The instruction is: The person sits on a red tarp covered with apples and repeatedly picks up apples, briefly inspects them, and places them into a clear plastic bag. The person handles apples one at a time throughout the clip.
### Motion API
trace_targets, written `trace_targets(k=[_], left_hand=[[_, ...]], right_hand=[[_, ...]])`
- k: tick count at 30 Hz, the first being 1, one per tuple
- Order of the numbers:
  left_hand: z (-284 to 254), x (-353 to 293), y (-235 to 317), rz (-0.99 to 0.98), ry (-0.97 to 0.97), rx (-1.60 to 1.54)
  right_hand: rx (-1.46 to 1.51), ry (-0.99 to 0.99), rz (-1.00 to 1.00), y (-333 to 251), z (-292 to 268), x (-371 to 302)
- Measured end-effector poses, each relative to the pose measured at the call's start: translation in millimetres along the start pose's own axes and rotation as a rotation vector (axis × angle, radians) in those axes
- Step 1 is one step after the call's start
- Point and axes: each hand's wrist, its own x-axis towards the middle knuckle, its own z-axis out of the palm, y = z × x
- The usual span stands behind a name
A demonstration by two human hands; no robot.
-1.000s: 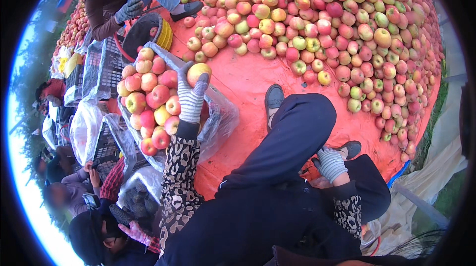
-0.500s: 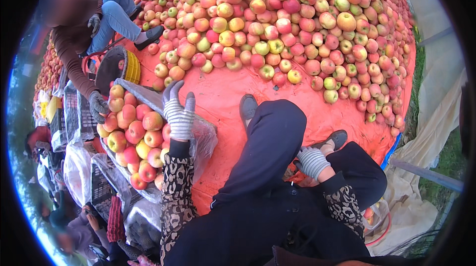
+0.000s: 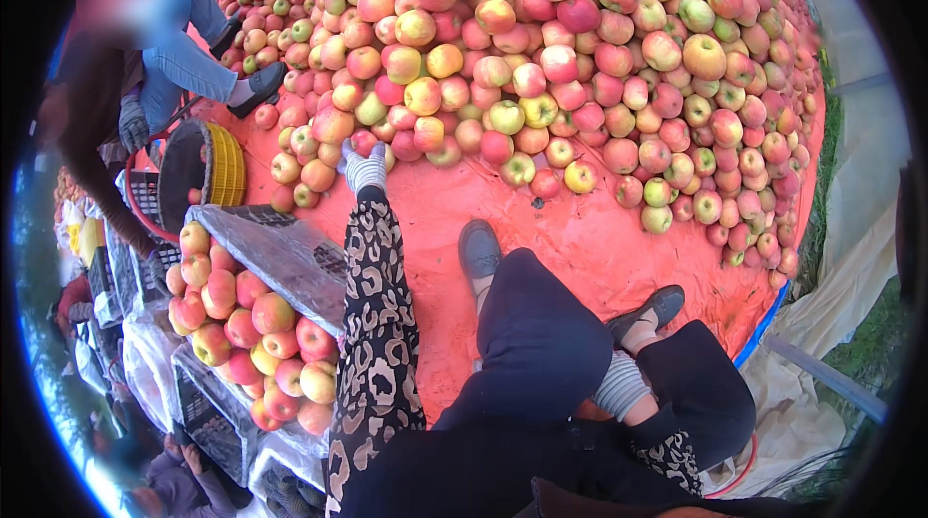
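Observation:
My left hand, in a grey-and-white striped glove, is at the near edge of the large apple pile. Its fingers and thumb lie on either side of a red apple and appear to grip it. My right hand, gloved alike, is down between my legs. My thigh hides its fingers, so what they hold or touch cannot be seen. Left of my left forearm, a crate lined with clear plastic is heaped with red and yellow apples.
A person in a brown top sits at the left, one arm reaching down behind the heaped crate. Beside them stands a yellow basket. More plastic-lined crates run along the left. Red sheeting covers the ground; a metal bar is at right.
My left hand has gone from beside the heaped crate, fingers spread, forward to the pile's edge and around an apple. My right hand has sunk lower behind my thigh. The view has shifted.

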Motion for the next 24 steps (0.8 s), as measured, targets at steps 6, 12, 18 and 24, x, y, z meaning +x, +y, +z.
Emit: trace_targets(k=[6,12,18,24], left_hand=[[7.8,15.4,-2.9,0.049,-0.028,0.011],[-1.1,-11.6,12.7,-0.707,-0.676,-1.393],[-20.9,-104.1,76.8,-0.726,-0.869,-1.5],[-46.8,-207.4,160.3,-0.337,-1.758,-0.794]], right_hand=[[0.067,0.064,0.021,12.9,16.6,8.0],[0.096,0.126,-0.057,19.5,30.2,14.6],[0.712,0.394,-0.112,22.0,8.4,11.3],[1.91,0.624,-0.055,27.9,-42.8,4.1]])
